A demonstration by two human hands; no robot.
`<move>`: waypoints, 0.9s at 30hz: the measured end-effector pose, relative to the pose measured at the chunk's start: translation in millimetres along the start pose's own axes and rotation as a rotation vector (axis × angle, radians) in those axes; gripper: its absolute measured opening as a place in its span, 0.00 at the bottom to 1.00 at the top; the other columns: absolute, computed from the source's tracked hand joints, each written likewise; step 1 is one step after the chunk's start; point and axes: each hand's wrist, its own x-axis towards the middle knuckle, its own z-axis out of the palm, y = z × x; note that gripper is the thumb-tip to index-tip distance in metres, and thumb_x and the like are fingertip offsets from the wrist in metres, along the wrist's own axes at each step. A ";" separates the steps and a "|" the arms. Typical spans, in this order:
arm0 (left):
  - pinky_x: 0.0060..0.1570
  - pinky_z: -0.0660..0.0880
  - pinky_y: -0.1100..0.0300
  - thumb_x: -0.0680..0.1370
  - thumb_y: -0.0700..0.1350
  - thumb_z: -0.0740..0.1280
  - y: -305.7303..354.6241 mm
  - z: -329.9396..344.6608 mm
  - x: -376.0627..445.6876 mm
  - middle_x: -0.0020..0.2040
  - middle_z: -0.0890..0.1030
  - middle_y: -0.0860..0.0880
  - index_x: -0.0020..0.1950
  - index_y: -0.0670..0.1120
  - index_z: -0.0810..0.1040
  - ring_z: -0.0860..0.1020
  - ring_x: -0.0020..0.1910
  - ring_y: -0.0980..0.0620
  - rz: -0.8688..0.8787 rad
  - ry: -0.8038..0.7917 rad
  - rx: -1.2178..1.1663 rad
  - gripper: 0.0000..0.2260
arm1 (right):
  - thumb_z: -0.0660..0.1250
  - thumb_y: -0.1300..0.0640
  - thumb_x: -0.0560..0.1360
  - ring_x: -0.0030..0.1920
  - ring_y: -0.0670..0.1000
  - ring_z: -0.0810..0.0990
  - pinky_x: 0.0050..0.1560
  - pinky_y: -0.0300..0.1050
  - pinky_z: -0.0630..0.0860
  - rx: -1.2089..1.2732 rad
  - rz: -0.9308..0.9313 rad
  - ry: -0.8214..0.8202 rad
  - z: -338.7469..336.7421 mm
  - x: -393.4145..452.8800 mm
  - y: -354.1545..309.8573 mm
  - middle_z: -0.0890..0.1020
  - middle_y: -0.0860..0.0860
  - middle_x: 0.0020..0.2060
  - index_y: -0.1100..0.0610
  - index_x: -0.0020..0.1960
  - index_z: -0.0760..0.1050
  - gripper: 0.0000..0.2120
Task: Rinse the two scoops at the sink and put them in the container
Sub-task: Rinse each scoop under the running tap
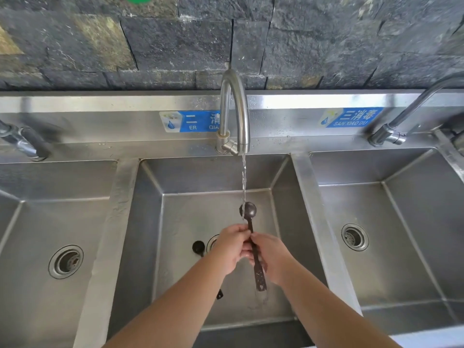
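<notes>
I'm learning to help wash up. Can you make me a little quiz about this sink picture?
1. True or false: water is running from the middle tap.
2. Which basin is the person washing in? A) left B) middle C) right
3. Fill in: the second scoop lies on the basin floor beside the ____.

Key
1. True; the stream lands by the bowl of the held scoop.
2. B, the middle basin. The left hand and right hand both grip the handle of the held scoop there.
3. Drain.
</notes>
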 end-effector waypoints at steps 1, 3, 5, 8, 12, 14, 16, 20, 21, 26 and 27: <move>0.24 0.74 0.57 0.80 0.35 0.59 -11.1 0.3 -3.2 0.32 0.81 0.43 0.51 0.37 0.79 0.78 0.26 0.48 -0.037 -0.009 0.010 0.09 | 0.63 0.63 0.79 0.27 0.53 0.79 0.27 0.43 0.73 -0.015 0.024 0.048 -5.4 -3.6 10.3 0.84 0.57 0.29 0.65 0.48 0.82 0.10; 0.28 0.75 0.56 0.79 0.35 0.61 -28.6 2.2 -8.6 0.31 0.81 0.45 0.53 0.38 0.80 0.78 0.25 0.50 -0.095 0.000 0.061 0.09 | 0.68 0.62 0.76 0.32 0.55 0.81 0.35 0.45 0.76 -0.072 0.053 0.144 -15.7 -13.3 28.6 0.86 0.61 0.35 0.64 0.44 0.84 0.08; 0.31 0.74 0.59 0.79 0.39 0.63 -38.5 5.5 -14.1 0.33 0.82 0.46 0.51 0.42 0.81 0.79 0.27 0.51 -0.138 0.009 0.101 0.07 | 0.73 0.61 0.73 0.33 0.53 0.82 0.37 0.43 0.76 -0.121 0.037 0.224 -24.6 -25.0 42.5 0.87 0.60 0.36 0.62 0.41 0.85 0.05; 0.33 0.74 0.62 0.78 0.41 0.67 -43.6 14.9 -20.7 0.36 0.82 0.47 0.45 0.46 0.81 0.79 0.32 0.51 -0.144 -0.032 0.118 0.04 | 0.75 0.60 0.71 0.29 0.51 0.81 0.37 0.45 0.77 -0.188 -0.030 0.294 -33.2 -38.7 54.2 0.85 0.56 0.30 0.60 0.35 0.84 0.07; 0.29 0.72 0.60 0.77 0.40 0.68 -39.2 34.1 -26.1 0.39 0.82 0.43 0.47 0.42 0.81 0.77 0.33 0.49 -0.049 -0.104 0.224 0.03 | 0.72 0.54 0.73 0.27 0.48 0.78 0.35 0.45 0.74 -0.344 -0.154 0.374 -37.8 -51.6 51.3 0.84 0.52 0.27 0.56 0.32 0.83 0.12; 0.31 0.70 0.61 0.76 0.41 0.69 -33.2 46.6 -27.7 0.40 0.82 0.45 0.47 0.43 0.82 0.76 0.34 0.51 -0.007 -0.119 0.254 0.03 | 0.70 0.51 0.74 0.24 0.44 0.74 0.29 0.41 0.68 -0.371 -0.204 0.425 -45.1 -59.5 46.0 0.81 0.47 0.23 0.54 0.33 0.83 0.13; 0.33 0.69 0.64 0.76 0.41 0.70 -26.6 61.2 -28.1 0.40 0.83 0.47 0.46 0.45 0.82 0.78 0.36 0.54 0.032 -0.126 0.272 0.02 | 0.69 0.50 0.75 0.22 0.43 0.70 0.27 0.40 0.64 -0.352 -0.238 0.450 -56.7 -69.0 37.5 0.76 0.45 0.20 0.50 0.36 0.84 0.11; 0.33 0.69 0.65 0.74 0.42 0.71 -18.9 104.3 -21.7 0.43 0.85 0.47 0.51 0.45 0.83 0.79 0.37 0.56 0.124 -0.127 0.301 0.06 | 0.70 0.54 0.75 0.26 0.43 0.74 0.31 0.41 0.68 -0.314 -0.331 0.426 -93.8 -85.9 10.1 0.81 0.45 0.26 0.43 0.36 0.85 0.11; 0.34 0.68 0.65 0.74 0.43 0.71 -18.5 118.4 -18.4 0.43 0.85 0.48 0.51 0.46 0.83 0.78 0.36 0.56 0.145 -0.128 0.307 0.07 | 0.71 0.55 0.74 0.26 0.43 0.75 0.31 0.39 0.69 -0.312 -0.352 0.437 -107.4 -87.9 2.3 0.83 0.45 0.27 0.44 0.37 0.85 0.10; 0.39 0.72 0.60 0.75 0.45 0.71 -24.7 205.3 5.0 0.41 0.83 0.52 0.50 0.51 0.84 0.79 0.37 0.55 0.218 -0.172 0.391 0.06 | 0.72 0.58 0.72 0.27 0.41 0.79 0.30 0.35 0.74 -0.315 -0.391 0.491 -200.5 -79.2 -33.7 0.86 0.44 0.31 0.47 0.40 0.83 0.06; 0.40 0.74 0.59 0.75 0.45 0.71 -29.3 223.8 11.6 0.41 0.84 0.52 0.48 0.53 0.84 0.80 0.39 0.53 0.216 -0.172 0.409 0.05 | 0.72 0.60 0.72 0.26 0.41 0.79 0.29 0.34 0.73 -0.307 -0.378 0.489 -221.5 -73.9 -36.9 0.86 0.45 0.30 0.48 0.40 0.83 0.07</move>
